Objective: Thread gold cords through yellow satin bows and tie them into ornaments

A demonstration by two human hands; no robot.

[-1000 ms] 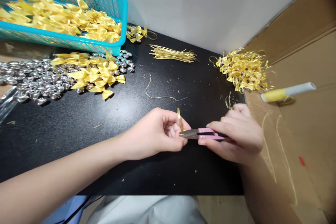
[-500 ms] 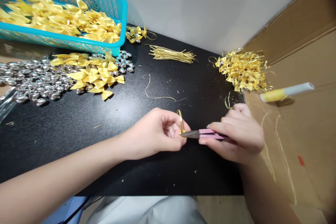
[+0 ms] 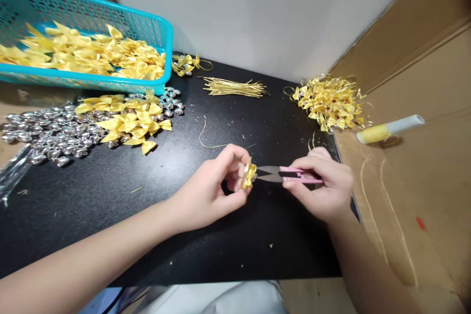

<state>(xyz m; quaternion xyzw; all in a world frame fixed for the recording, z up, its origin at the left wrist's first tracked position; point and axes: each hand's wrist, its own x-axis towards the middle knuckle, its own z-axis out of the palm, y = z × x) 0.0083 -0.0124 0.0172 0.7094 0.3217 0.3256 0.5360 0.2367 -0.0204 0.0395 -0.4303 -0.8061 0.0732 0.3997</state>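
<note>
My left hand (image 3: 217,186) pinches a small yellow ribbon bow (image 3: 249,174) with gold cord between thumb and fingers, above the black table. My right hand (image 3: 322,184) is closed around pink-handled thread snips (image 3: 300,175). Their two blades are parted and point left, with the tips right by the bow's right side. Whether the tips touch it I cannot tell. A loose gold thread (image 3: 209,146) lies on the table just behind my left hand.
A turquoise basket (image 3: 167,54) of yellow bows stands back left. Before it lie silver beads (image 3: 55,132) and loose bows (image 3: 136,120). Gold cords (image 3: 235,87) lie at the back, finished bow pieces (image 3: 331,103) at the right, beside a yellow-and-white tube (image 3: 390,129) on cardboard.
The bow has turned in my left hand, so its yellow ribbon now shows instead of the upright cord loop. The snips' blades have opened wider. The whole view has shifted slightly.
</note>
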